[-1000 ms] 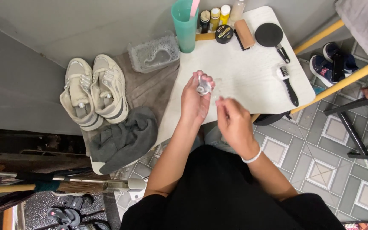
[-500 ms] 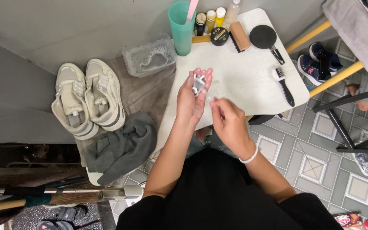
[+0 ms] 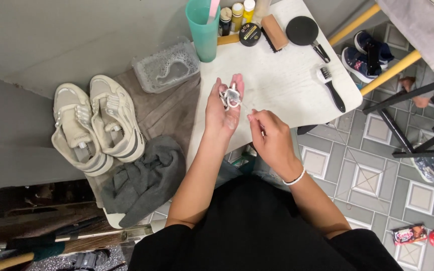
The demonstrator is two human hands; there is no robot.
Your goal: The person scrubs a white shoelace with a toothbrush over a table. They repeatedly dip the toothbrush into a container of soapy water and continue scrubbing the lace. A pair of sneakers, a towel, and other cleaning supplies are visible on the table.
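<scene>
A strand of white shoelace (image 3: 251,111) is pinched in the closed right hand (image 3: 272,140). The bundled lace (image 3: 231,96) is gripped by the left hand (image 3: 223,108) over the white table (image 3: 277,80). Beyond, a teal cup (image 3: 204,32) is seen.

Black short-sleeved top, bare forearms, thin white band (image 3: 295,177) on right wrist, possibly a bracelet or hair tie; no gloves.

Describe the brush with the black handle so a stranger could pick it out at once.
Start at the white table and go to its right edge. The brush lies there alone, below the round black mirror. It alone is slim, with a long black handle and pale bristles; the wooden brush by the bottles is a handleless block.
</scene>
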